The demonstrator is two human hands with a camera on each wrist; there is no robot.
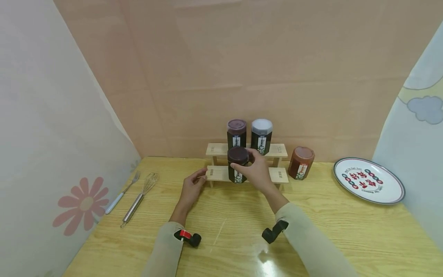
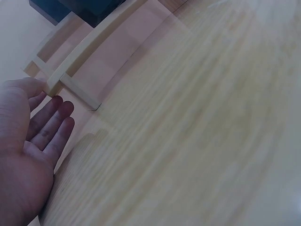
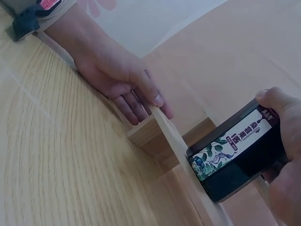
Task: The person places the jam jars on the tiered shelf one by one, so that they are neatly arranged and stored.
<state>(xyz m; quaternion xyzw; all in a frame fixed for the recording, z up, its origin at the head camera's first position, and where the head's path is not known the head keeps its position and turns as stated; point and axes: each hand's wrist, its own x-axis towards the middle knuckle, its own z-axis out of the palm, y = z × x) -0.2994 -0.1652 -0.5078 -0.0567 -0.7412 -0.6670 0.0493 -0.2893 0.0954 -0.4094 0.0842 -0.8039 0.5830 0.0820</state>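
Note:
A two-tier wooden rack [image 1: 219, 174] stands near the wall. My right hand [image 1: 257, 172] grips a dark hexagonal jar [image 1: 238, 169] between thumb and fingers, its base right at the lower board of the rack. The right wrist view shows the jar's berry-printed label [image 3: 230, 143]. At the left end of that lower board, my left hand [image 1: 192, 189] pinches the board's tip with thumb and forefinger; the other fingers [image 2: 47, 125] hang below it. On the upper board stand a purple-lidded jar [image 1: 237, 130] and a white-lidded jar [image 1: 262, 134].
A reddish-brown jar [image 1: 301, 163] stands on the table right of the rack. Farther right lies a white oval plate [image 1: 384, 188] with red characters, close to the side wall. On the left lie a fork [image 1: 121, 194] and a whisk [image 1: 140, 198].

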